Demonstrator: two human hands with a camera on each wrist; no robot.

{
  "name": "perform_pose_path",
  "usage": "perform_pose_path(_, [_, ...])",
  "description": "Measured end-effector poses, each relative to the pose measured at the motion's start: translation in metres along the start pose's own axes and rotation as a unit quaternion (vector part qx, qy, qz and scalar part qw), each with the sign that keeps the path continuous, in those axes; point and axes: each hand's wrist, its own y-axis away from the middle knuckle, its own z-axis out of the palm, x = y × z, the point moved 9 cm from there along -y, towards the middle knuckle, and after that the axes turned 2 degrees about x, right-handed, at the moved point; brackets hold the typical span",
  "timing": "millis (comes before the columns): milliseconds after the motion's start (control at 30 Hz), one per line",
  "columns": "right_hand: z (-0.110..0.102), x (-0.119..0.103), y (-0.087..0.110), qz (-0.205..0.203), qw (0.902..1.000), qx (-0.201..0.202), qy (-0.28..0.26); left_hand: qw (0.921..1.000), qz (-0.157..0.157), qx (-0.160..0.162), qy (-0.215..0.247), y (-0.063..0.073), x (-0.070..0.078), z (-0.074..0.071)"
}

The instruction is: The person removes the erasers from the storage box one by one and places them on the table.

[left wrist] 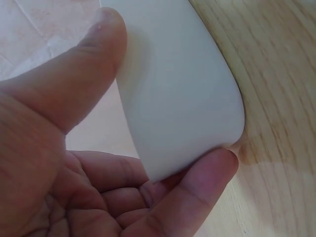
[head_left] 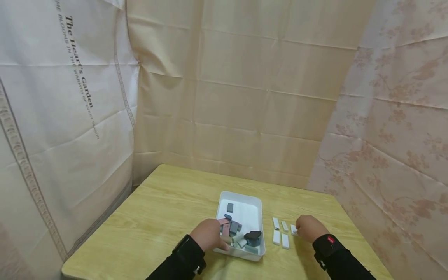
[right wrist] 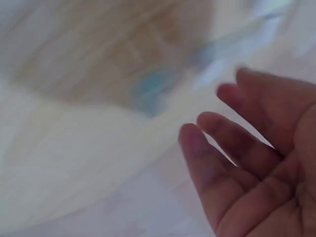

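Note:
My left hand [head_left: 208, 234] grips the near left corner of a shallow white tray [head_left: 246, 214]; in the left wrist view the thumb lies on the tray wall [left wrist: 182, 89] and the fingers curl at its corner. Grey, pink, pale green and black small pieces lie piled in the tray's near half, with a dark grey rectangular piece [head_left: 230, 207] apart from them. Right of the tray, several small white blocks lie in two short rows. My right hand [head_left: 309, 228] is beside the rightmost white block [head_left: 293, 229]. Its fingers look loosely bent with nothing between them in the blurred right wrist view.
The tray and blocks are on a light wood table [head_left: 157, 214] with rounded corners. Behind it hangs a beige curtain [head_left: 234, 97]. A white printed cloth [head_left: 66, 128] hangs at the left and a floral cloth [head_left: 395, 116] at the right.

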Motion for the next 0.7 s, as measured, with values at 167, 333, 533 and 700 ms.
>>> perform_pose_path(167, [-0.011, -0.083, -0.029, -0.049, 0.9943, -0.039, -0.086, 1.0, 0.003, 0.003, -0.003, 0.0, 0.0, 0.0])
perform_pose_path(333, [0.007, -0.15, -0.043, -0.129, 0.981, -0.097, -0.108, 0.9998, 0.012, 0.011, -0.007, -0.002, 0.003, -0.002])
perform_pose_path(533, [0.031, -0.173, -0.049, -0.146, 0.9822, -0.109, -0.048, 0.9998, 0.007, 0.009, -0.013, -0.001, 0.001, 0.0])
perform_pose_path(700, [0.029, -0.177, -0.048, -0.133, 0.9867, -0.077, -0.054, 1.0, -0.003, 0.002, -0.007, 0.0, -0.003, 0.0])
